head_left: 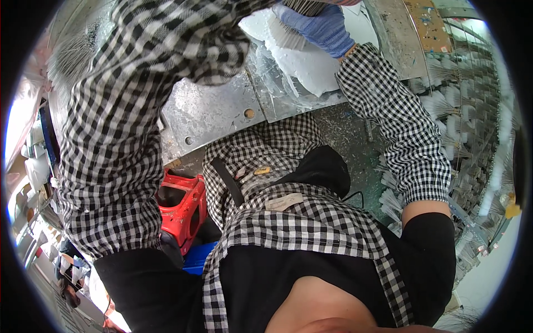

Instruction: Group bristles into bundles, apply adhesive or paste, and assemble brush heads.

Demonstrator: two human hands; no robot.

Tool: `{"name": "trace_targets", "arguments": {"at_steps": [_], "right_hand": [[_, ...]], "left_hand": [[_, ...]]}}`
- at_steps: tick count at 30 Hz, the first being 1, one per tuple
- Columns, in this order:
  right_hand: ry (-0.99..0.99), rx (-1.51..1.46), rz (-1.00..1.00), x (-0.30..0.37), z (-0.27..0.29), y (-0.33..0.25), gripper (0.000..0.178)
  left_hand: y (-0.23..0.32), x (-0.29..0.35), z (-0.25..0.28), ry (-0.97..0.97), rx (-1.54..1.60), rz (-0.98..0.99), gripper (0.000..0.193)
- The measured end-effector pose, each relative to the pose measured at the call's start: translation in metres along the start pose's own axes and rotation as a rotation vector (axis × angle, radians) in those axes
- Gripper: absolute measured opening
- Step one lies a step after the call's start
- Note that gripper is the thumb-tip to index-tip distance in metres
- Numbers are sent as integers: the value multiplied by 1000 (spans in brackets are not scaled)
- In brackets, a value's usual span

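My right hand (325,32), in a blue knitted glove, is closed around a bundle of dark, stiff bristles (304,6) at the top edge. Just below the glove, a pale bristle tuft (286,35) lies against a smooth white mass (313,72) spread over the metal worktop (214,105). My left arm, in a checked sleeve (111,127), reaches up and across toward the same spot. A sliver of bare skin shows at the top edge beside the bundle; whether it is my left hand is unclear, and those fingers cannot be made out.
On the right stand dense rows of pale bristle tufts (461,114). More grey bristles (69,61) fan out at the far left. A red plastic stool (189,213) and a blue object (200,256) are below the worktop. A stained brown board (427,25) lies at the upper right.
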State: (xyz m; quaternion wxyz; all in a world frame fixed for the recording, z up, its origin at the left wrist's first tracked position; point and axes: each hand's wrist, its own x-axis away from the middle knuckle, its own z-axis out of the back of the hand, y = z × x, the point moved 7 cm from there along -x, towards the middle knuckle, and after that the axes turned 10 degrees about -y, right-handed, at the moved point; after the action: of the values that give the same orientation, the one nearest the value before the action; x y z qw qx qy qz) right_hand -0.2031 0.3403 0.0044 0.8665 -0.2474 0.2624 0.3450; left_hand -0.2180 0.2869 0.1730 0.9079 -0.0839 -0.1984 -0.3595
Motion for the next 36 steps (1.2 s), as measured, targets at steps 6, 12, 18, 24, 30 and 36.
{"name": "trace_targets", "arguments": {"at_steps": [6,12,18,24,30,36], "right_hand": [[-63,-102,-106,2,-7,13,43],[-25,409,88,24,-41,19,48],[11,400,20,18,-37,1,59],[-132,438,21,25,-46,16,61],[-79,329,-23,16,-35,11,59],[-79,311,6,10,-39,4,64]], "left_hand": [[-1,0,-2,30,106,-44,27],[21,9,4,187,-139,-158,15],[31,27,6,235,-142,-189,14],[35,21,12,228,-164,-180,17],[34,17,5,115,-198,-123,18],[13,14,-2,251,39,-167,13]]}}
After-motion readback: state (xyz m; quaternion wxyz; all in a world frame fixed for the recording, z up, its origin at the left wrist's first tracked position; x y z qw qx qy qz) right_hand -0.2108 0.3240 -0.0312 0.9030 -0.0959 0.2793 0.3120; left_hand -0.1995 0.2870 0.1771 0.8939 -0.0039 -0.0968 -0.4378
